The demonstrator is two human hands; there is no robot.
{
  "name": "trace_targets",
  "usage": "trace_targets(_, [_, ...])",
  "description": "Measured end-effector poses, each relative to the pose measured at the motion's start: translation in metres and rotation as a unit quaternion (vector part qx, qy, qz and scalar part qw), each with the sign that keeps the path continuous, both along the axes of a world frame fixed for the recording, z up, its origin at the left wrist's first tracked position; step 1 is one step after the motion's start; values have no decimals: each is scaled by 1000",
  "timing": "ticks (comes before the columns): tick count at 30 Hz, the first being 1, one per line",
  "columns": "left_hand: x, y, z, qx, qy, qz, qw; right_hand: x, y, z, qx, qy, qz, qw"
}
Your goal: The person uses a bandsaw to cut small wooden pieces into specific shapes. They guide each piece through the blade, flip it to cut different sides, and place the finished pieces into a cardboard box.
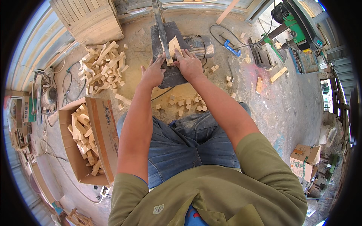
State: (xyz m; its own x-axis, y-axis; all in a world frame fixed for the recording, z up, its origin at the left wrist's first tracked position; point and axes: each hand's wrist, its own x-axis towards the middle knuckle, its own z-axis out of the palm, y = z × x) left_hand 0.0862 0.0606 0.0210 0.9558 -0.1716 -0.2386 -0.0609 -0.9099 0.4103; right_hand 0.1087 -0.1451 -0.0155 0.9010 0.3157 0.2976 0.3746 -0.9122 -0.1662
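Note:
A pale wooden piece (pixel 174 46) with a curved outline lies on the dark machine table (pixel 174 30), right beside an upright metal arm (pixel 161 32). My right hand (pixel 189 67) holds the piece from its near right side, fingers pressed onto it. My left hand (pixel 152 74) rests at the left of the table with its fingers apart; the index fingertip reaches to the near end of the piece by the arm. Whether that fingertip touches the wood I cannot tell. A cylindrical motor (pixel 203 46) sits to the right of the table. The cutting part is hidden.
Curved wooden pieces (pixel 102 64) lie heaped on the floor at left, and more fill a cardboard box (pixel 107 132) nearer me. Small wooden offcuts (pixel 188 102) lie before my knees. At right are a blue clamp-like tool (pixel 232 48), a cable and a green drill press (pixel 294 30).

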Motion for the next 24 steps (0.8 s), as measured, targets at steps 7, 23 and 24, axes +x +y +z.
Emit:
trace_targets(7, [1,0,-2,-5,-3,4,1000,1,0,-2,14,-14,5,1000])
trace_targets(23, [2,0,2,-33,1,9,999,5,-8,-2,28,-2,39,999])
trace_targets(24, [2,0,2,-38,1,12,999,5,-9,-2,28,11,45,999])
